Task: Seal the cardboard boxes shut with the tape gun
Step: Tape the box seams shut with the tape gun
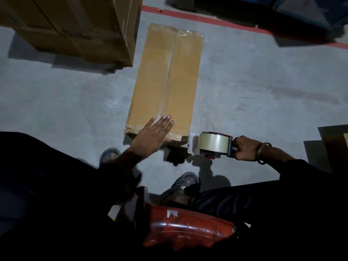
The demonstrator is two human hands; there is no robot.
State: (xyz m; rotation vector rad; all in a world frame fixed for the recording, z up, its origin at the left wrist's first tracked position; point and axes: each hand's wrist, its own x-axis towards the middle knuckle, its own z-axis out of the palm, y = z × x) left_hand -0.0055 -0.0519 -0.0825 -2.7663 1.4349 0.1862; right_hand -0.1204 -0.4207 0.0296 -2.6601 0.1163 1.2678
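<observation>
A grey concrete floor (254, 87) fills most of the view, scuffed and dimly lit; a red painted line (207, 17) runs across it near the top, slanting down toward the right edge; beyond that line stands a dark blue structure (301, 14), too shadowed to make out; at the bottom sits a red plastic stool (188, 225) with a scrap of white sticker on its seat; two grey shoes rest on the floor, one (110, 155) at the left, the other (185, 182) nearer the stool; black clothing (47, 185) darkens the lower corners.
</observation>
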